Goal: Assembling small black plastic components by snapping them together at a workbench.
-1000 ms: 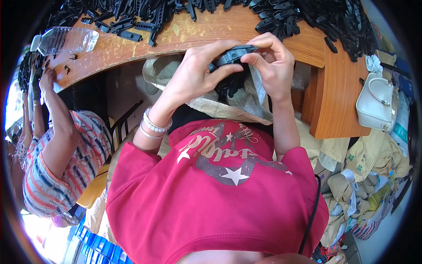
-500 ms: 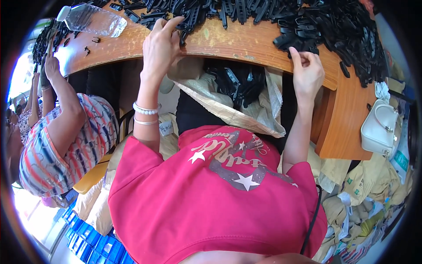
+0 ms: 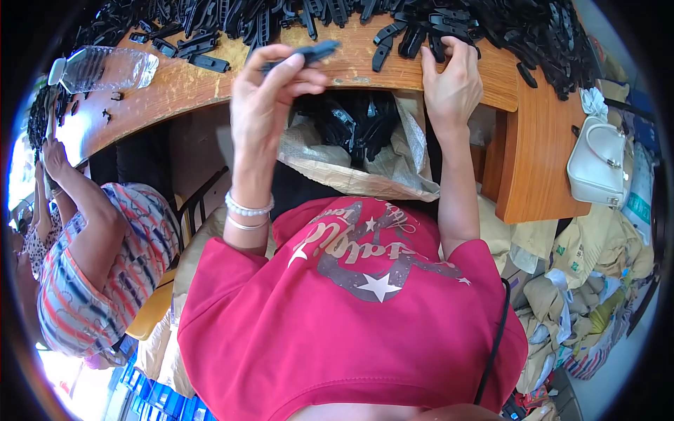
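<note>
Black plastic part held over the worktop's near edge: a slip is the main risk

Nearest, a tan sack gapes below the near edge with dark pieces inside. Its rim sags toward the wearer's lap; nudged lower, it could spill some of them.

Of the two hands, the left hand is raised at the near edge, thumb pressing the part against curled fingers, one end jutting out rightward. So narrow a hold on a long piece could let it twist or drop, perhaps into the sack, where it would be hard to pick out.

Farther right, the right hand reaches across the near edge, thumb and forefinger moderately spread about a dark piece; whether it grips that piece I cannot tell. A pull there could drag tangled neighbours off the edge. One loose piece, near the inner corner where the side wing joins, is exposed to a stray knock.

Beyond, a black heap hides the far edge; a jolt could make it slump. Toward the left edge, a clear bottle lies on its side and could roll into small dark bits beside it.
</note>
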A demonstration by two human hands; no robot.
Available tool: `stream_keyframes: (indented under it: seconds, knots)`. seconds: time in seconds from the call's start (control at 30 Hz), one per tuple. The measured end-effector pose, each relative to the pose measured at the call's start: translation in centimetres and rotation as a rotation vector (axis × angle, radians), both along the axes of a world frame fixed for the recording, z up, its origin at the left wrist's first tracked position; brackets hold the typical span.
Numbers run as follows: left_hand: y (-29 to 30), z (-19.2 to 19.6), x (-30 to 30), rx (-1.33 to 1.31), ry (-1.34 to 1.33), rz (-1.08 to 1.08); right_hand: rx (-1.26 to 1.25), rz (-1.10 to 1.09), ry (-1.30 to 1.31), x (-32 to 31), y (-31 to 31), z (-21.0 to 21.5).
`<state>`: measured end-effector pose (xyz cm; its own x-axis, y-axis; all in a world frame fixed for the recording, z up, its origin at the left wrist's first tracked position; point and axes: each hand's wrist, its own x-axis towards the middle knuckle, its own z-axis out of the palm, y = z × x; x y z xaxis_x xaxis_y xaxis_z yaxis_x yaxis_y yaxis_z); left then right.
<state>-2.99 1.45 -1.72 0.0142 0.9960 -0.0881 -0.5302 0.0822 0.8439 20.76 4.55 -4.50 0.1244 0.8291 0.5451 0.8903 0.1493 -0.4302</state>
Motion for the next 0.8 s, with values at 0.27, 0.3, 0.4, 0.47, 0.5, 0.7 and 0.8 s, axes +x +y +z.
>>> stream_keyframes:
  seconds: [0.27,0.3,0.4,0.47,0.5,0.7,0.8]
  knots:
    - [0.7,-1.1,2.4,-0.144,-0.367,-0.189,-0.002,0.137,-0.021,1.9,-1.7,-0.3]
    - [0.6,-0.7,2.8,-0.210,-0.326,-0.151,0.041,0.171,-0.116,2.2,-1.9,-0.2]
    - [0.7,-0.8,3.2,-0.221,-0.366,-0.198,-0.020,0.195,-0.079,1.9,-2.2,0.5]
    - [0.7,-0.6,3.6,-0.228,-0.424,-0.212,-0.005,0.198,-0.036,2.5,-2.1,0.0]
    - [0.7,-0.4,3.7,-0.209,-0.325,-0.218,0.009,0.201,0.008,2.8,-2.0,-0.1]
    - [0.6,0.2,5.2,-0.080,0.062,-0.284,-0.390,0.557,0.726,-0.3,-4.9,4.1]
    - [0.0,1.3,5.4,0.089,0.448,-0.304,-0.359,0.554,0.826,-1.3,-4.6,4.1]
